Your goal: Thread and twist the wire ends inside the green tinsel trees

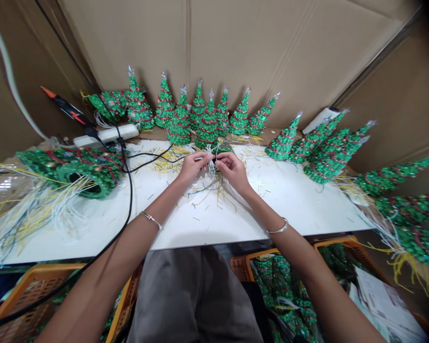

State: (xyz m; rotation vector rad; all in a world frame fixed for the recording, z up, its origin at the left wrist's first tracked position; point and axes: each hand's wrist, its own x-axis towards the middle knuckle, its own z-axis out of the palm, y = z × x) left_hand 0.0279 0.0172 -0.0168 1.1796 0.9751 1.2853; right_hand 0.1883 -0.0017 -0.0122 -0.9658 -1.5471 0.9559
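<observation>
At the middle of the white tabletop, my left hand point(196, 167) pinches a bundle of thin white wires point(211, 175). Opposite it, my right hand point(233, 169) is closed, thumb against forefinger, at the same bundle; a small dark spot shows by its fingertips, too small to name. Loose wire ends fan out below my fingers. Just behind my hands, part of a green miniature Christmas tree point(224, 148) shows, mostly hidden. Cut yellow and dark wire scraps point(164, 159) are scattered around.
Several small decorated trees point(180, 121) stand along the cardboard wall point(229, 43), others at right. Larger trees point(93, 178) with trailing wires lie left, near a power strip point(107, 136), black cable point(130, 190) and soldering iron point(69, 110). Orange baskets point(39, 281) sit below the table.
</observation>
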